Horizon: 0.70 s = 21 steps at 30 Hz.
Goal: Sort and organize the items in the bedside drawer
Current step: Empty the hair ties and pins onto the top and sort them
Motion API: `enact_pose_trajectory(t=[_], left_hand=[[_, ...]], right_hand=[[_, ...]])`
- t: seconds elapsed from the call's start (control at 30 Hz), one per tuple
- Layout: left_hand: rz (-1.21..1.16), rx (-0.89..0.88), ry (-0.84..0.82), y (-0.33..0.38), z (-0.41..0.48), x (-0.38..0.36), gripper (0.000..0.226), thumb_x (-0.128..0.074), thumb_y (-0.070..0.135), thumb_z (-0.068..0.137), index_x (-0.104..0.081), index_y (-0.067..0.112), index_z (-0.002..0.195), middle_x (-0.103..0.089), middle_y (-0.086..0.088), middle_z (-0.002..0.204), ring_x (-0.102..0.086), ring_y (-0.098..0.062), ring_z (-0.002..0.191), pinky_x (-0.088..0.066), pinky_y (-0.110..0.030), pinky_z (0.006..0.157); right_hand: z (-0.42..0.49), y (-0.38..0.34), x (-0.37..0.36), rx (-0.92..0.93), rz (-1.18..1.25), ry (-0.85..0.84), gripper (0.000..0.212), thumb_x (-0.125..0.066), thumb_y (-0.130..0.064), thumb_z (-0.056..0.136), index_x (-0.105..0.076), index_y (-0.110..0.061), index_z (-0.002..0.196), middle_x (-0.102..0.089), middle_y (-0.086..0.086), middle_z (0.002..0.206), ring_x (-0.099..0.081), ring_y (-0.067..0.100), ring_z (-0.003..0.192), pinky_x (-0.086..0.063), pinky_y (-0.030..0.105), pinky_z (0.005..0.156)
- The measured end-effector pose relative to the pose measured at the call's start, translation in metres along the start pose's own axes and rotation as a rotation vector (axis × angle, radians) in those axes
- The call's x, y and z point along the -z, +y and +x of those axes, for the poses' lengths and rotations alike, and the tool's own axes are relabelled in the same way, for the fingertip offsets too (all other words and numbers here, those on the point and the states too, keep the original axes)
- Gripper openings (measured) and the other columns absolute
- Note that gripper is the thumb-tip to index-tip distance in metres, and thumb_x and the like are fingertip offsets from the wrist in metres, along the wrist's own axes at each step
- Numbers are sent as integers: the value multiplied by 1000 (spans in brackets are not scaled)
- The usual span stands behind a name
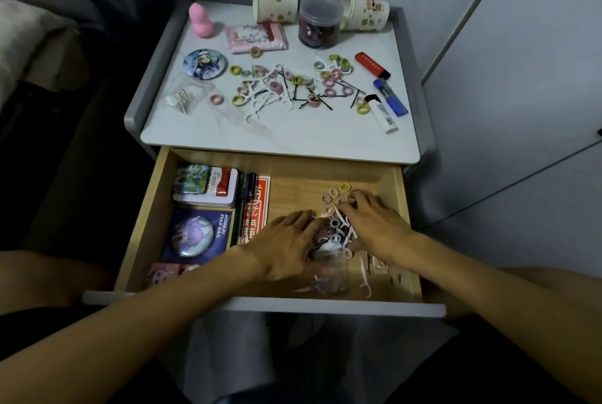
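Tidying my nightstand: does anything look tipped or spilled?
Yes. Left cup and right cup lie on their sides at the back of the tabletop; hair ties, floss picks and pins lie scattered across it.
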<state>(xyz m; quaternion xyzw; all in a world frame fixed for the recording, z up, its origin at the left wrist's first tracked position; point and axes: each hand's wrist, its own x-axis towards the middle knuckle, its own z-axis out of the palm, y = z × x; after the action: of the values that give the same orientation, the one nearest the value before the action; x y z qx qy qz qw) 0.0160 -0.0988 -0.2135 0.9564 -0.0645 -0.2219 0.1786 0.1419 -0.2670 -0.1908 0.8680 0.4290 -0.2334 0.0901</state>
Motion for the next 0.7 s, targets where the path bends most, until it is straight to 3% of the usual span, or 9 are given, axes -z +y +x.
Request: enact_pose_trajectory(t=[0.1,0.23,0.3,0.4,0.5,0.7], left_hand=[[28,-15,89,5,-2,-4,112,-48,84,76,-6,17,155,-15,-8,161,-20,-27,143,-22,-44,119],[165,2,123,13,7,-9,119,-57,84,68,-8,17,153,-23,-11,151,-29,-31,132,-33,-46,111],[249,8,107,19,13,-9,121,-61,80,68,-7,14,154,-23,-14,149,-30,-34,130,-35,-46,109],[286,24,82,22,19,-7,126,-70,73,66,-5,12,155,-21,-15,150,-31,-34,131,-38,-45,108],[208,19,92,17,22,-3,116,-72,59,77,-1,12,156,-22,-17,149,-33,-34,131,-44,-43,104],[79,-20,204,-5,24,-5,86,-71,30,88,-15,15,152,-38,-14,139,-55,-30,115,-53,-38,88]], right_hand=[[-5,0,3,2,17,-72,100,-82,-33,74,-19,-30,151,-22,7,147,-22,34,141,-36,48,111],[-16,-7,2,-12,-134,-235,134,-89,-31,64,11,-36,152,-3,9,156,-16,39,142,-35,50,112],[-21,-9,-1,-13,-200,-232,127,-82,-20,73,16,-34,152,2,12,158,-17,41,142,-38,48,110],[-25,-10,-8,7,-316,-166,109,-67,-8,85,15,-27,154,-5,18,157,-24,41,138,-45,45,103],[-21,-10,-9,9,-294,-141,102,-62,-8,88,12,-25,155,-14,22,152,-31,40,135,-48,43,97],[-6,-1,-2,18,28,-53,107,-85,-33,70,-17,-25,153,-26,9,150,-31,34,138,-40,47,108]])
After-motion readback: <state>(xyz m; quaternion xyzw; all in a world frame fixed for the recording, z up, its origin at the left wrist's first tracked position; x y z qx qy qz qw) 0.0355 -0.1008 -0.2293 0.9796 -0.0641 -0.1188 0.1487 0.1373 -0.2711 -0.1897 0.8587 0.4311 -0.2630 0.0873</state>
